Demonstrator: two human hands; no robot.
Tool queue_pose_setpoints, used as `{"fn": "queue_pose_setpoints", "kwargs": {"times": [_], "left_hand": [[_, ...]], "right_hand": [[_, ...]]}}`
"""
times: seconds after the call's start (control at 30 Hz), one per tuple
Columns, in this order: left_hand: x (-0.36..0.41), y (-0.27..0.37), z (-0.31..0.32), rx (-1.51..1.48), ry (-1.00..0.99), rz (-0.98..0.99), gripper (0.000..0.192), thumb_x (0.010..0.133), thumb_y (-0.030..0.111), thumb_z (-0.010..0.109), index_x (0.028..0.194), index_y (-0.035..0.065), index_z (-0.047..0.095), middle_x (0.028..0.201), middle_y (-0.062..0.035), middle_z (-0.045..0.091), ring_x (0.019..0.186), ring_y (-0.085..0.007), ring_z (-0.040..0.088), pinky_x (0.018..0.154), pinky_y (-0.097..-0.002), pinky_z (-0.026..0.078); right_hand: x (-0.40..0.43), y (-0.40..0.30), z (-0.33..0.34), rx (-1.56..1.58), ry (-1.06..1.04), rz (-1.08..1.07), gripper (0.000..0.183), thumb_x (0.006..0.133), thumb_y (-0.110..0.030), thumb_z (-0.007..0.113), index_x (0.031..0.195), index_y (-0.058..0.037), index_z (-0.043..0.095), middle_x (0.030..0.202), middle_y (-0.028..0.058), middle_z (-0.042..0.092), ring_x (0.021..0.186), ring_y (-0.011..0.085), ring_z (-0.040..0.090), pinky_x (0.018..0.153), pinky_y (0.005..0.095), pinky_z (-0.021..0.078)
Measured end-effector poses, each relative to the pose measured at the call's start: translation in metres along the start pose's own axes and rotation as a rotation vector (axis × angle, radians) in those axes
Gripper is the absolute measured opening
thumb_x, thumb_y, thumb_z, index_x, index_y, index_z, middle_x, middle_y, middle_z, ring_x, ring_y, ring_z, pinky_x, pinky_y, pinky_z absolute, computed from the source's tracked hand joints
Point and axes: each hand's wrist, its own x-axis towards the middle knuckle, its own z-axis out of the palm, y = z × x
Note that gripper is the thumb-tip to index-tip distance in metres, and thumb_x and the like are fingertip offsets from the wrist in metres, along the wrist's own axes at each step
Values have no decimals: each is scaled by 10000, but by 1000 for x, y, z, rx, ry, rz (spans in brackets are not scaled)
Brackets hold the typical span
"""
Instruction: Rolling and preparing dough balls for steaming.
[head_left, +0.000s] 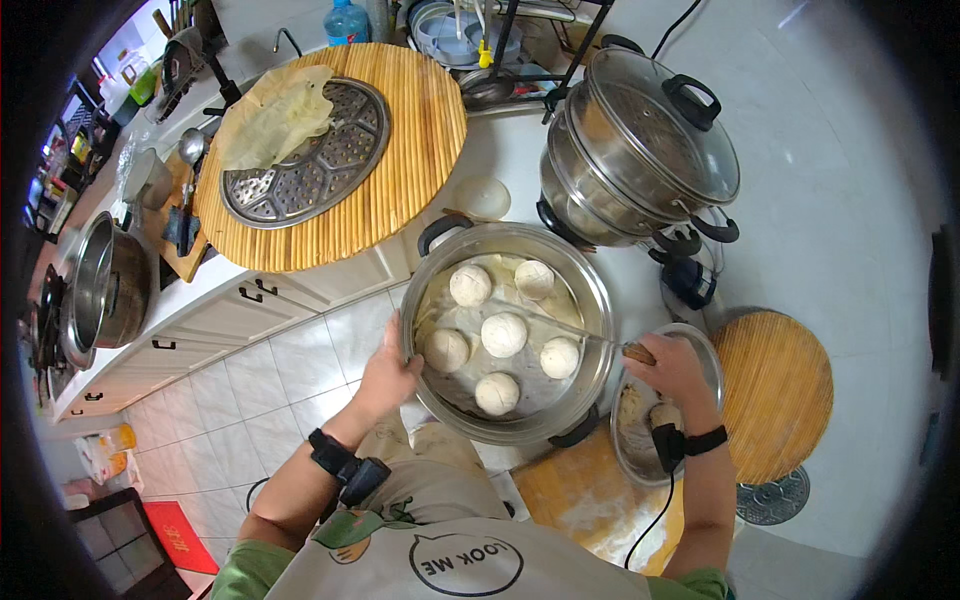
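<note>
Several round white dough buns (503, 334) lie spaced apart on a pale steamer cloth inside a steel steamer pot (600, 300); some show score lines on top. My right hand (673, 365) grips the wooden handle of a knife (555, 324), whose thin blade reaches over the pot above the central bun. My left hand (393, 367) rests against the pot's left outer wall, thumb near the rim, fingers partly hidden. Below my right hand is a metal bowl (626, 450) with dough remains, partly covered by my wrist.
A bamboo lid (420, 172) bearing a perforated steamer plate (322, 187) and cloth (274, 120) lies at upper left. Stacked steamer pots with a glass lid (660, 127) stand upper right. A floured wooden board (592, 495) is near my right arm; a round bamboo lid (776, 397) lies beyond the bowl.
</note>
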Motion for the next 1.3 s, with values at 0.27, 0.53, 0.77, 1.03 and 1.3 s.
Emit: {"fn": "queue_pose_setpoints", "kwargs": {"times": [0.27, 0.53, 0.77, 1.03, 1.3], "left_hand": [[62, 17, -12, 73, -92, -33, 640, 786, 30, 499, 1376, 48, 252, 1000, -322, 564, 927, -459, 543, 818, -506, 430], [8, 52, 3, 454, -65, 571, 464, 695, 99, 589, 1144, 14, 508, 1129, -188, 486, 1077, -359, 453, 904, -429, 397], [1, 45, 57, 377, -428, 440, 591, 792, 171, 569, 1347, 87, 383, 1249, -183, 406, 1120, -355, 441, 901, -451, 417], [13, 52, 77, 487, -437, 279, 684, 850, 195, 537, 1439, 269, 196, 1341, -340, 274, 1164, -475, 410, 974, -457, 385], [16, 52, 86, 573, -487, 223, 656, 873, 219, 515, 1440, 283, 190, 1355, -338, 262, 1201, -457, 385, 1005, -454, 345]], "right_hand": [[5, 5, 17, -3, -37, -83, 397, 770, -437, 642, 764, -51, 548, 616, 173, 564, 591, 364, 576, 518, 436, 441], [-11, 10, 35, 30, -34, -18, 412, 778, -451, 638, 767, -49, 548, 616, 181, 569, 595, 377, 581, 520, 460, 454], [-12, 9, 39, -5, -49, -18, 399, 788, -443, 629, 785, -51, 552, 647, 182, 581, 613, 387, 585, 532, 453, 461], [-17, 6, 39, 24, -24, -11, 391, 769, -430, 650, 787, -51, 555, 660, 179, 596, 613, 369, 594, 539, 432, 468], [-20, 7, 38, -64, -1, -41, 387, 770, -433, 648, 771, -59, 550, 637, 158, 596, 589, 352, 597, 512, 429, 464]]}}
